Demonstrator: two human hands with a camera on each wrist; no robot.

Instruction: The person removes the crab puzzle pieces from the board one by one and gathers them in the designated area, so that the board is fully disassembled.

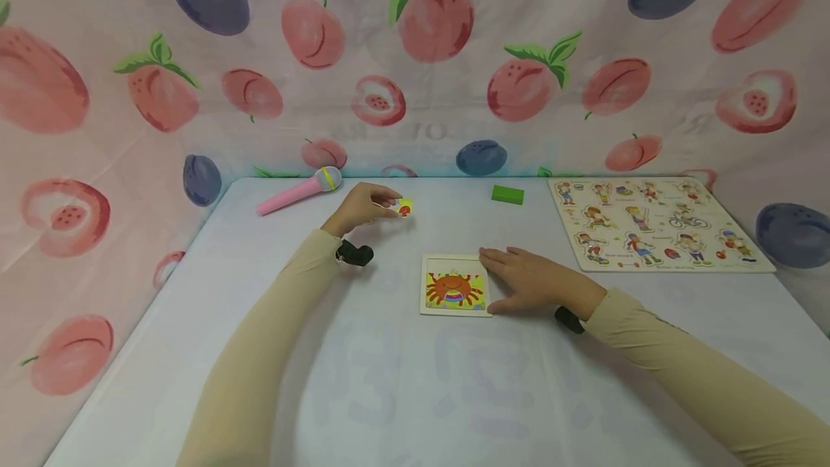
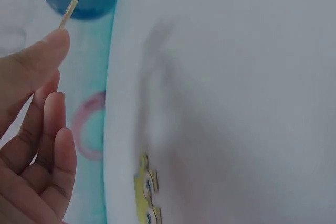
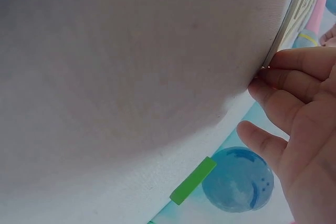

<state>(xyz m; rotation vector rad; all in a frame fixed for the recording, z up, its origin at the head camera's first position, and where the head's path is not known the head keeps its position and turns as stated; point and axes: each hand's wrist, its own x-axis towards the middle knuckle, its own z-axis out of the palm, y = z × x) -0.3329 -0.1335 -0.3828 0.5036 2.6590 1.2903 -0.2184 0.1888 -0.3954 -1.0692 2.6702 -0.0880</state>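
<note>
Gently now: the left hand (image 1: 364, 207) pinches a small puzzle piece (image 1: 405, 208) above the desk (image 1: 363, 395), towards its back edge and left of its middle, while the right hand (image 1: 528, 279) is relaxed, fingers extended, touching the right edge of the puzzle frame (image 1: 424, 290) and not clenched. That frame lies near the desk's middle, its crab picture (image 1: 454, 292) leaving a pale strip along the back edge, which is probably where the piece belongs. It would pay to brace the rim lightly without covering that gap, bring the piece over flat and picture up, and line up its tabs before pressing down with a fingertip. A second piece (image 2: 142, 195) with eye shapes lies on the desk below the left hand, likely for the same strip.
</note>
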